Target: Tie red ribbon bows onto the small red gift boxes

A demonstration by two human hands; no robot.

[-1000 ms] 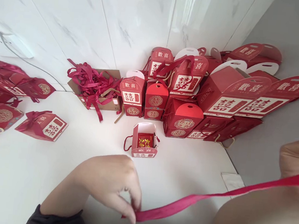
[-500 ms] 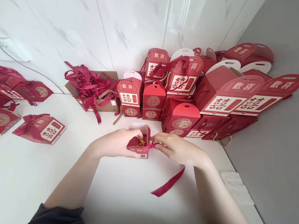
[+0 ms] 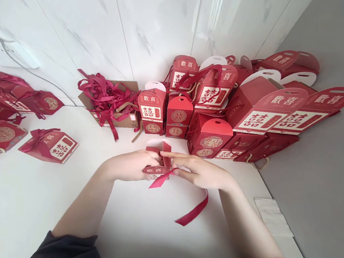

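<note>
A small red gift box (image 3: 157, 170) with gold and white print stands on the white table in front of me, its top flaps raised. My left hand (image 3: 133, 164) grips its left side, with some fingers reaching inside and hidden there. At the opposite side is my right hand (image 3: 200, 170), index finger stretched onto the raised right flap. Between its thumb and fingers it pinches a dark red satin ribbon (image 3: 193, 214). One short end of the ribbon crosses the box front, and the longer end trails over the table. The box's contents cannot be made out.
A cardboard box (image 3: 121, 121) of tangled ribbons stands by the tiled wall. Stacked red gift boxes (image 3: 210, 138) fill the back right. On the left lies a ribbon-tied box (image 3: 51, 146) near several others. Folded white tissue (image 3: 273, 216) lies at right.
The box's front flap has come up and the yellow contents no longer show. My right index finger has moved left onto the right flap, and the ribbon's short end now hangs forward.
</note>
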